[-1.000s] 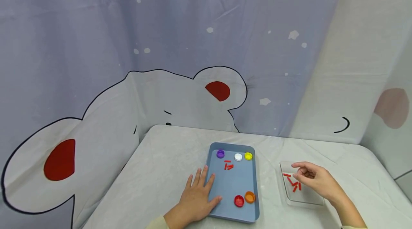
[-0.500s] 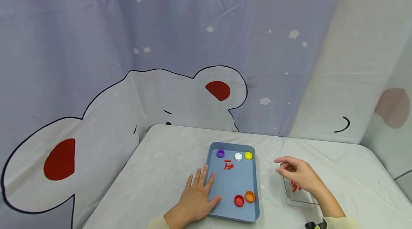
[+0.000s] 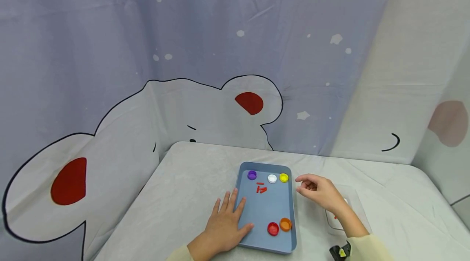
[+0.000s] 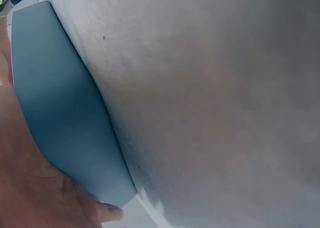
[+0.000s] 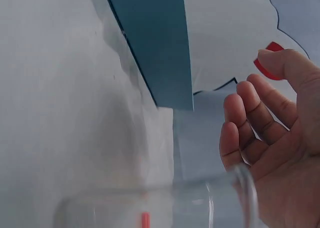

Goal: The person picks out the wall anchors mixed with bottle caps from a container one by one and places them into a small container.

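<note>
My left hand lies flat with spread fingers on the left rim of a blue-grey tray; the left wrist view shows the palm against the tray's outer side. My right hand hovers just right of the tray, fingers loosely bent. In the right wrist view a gap shows between thumb and fingertips, and I see nothing held. Inside the tray, several short red sticks lie near a purple cap, a white cap and a yellow cap. A red cap and an orange cap sit nearer me.
A clear plastic box stands right of the tray, partly hidden by my right forearm. Through its wall a red stick shows. White cloth covers the table, and a printed curtain hangs behind and at the sides.
From above the clear box, my right hand has moved left to the tray's right edge, its forearm now covering most of the red sticks in the box. My left hand and the tray have stayed put.
</note>
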The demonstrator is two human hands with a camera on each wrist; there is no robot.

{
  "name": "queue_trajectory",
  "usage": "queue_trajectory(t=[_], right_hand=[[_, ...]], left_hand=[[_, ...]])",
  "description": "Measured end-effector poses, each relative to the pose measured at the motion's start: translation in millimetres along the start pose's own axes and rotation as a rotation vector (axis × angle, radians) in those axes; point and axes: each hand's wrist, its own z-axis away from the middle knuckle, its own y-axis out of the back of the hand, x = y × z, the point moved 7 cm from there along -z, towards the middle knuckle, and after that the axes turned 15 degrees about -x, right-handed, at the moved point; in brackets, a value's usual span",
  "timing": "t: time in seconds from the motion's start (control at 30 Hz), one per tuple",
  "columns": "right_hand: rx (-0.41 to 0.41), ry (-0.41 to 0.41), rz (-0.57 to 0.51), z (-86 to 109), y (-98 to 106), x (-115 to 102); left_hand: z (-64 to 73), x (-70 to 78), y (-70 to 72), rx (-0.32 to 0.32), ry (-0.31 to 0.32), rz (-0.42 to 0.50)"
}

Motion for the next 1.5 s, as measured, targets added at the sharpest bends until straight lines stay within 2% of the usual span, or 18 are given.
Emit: queue_trajectory(t=[0.27, 0.57, 0.87, 1.17, 1.27, 1.5], right_hand=[[-0.023, -0.004, -0.023, -14.2, -15, -5], [0.046, -0.026, -0.025, -25.4, -29, -9], [0.061, -0.033, -0.027, -35.8, -43, -13], [0.035, -0.033, 0.002, -43.2, -57, -19], [0.008, -0.037, 0.027, -46.8, -63, -21], [-0.029, -0.088, 0.181, -57.9, -74, -22]], left_hand=[[-1.9, -1.8, -1.4, -0.022, 0.010, -0.001], [-1.5, -2.1, -2.9, -0.029, 0.017, 0.001], [-0.9, -1.5, -2.7, -0.035, 0.018, 0.007], [2.1, 2.1, 1.0, -0.036, 0.008, 0.011], [3.6, 3.0, 3.1, -0.038, -0.001, 0.021], [-1.0, 0.3, -0.9, -0.052, 0.012, -0.001]])
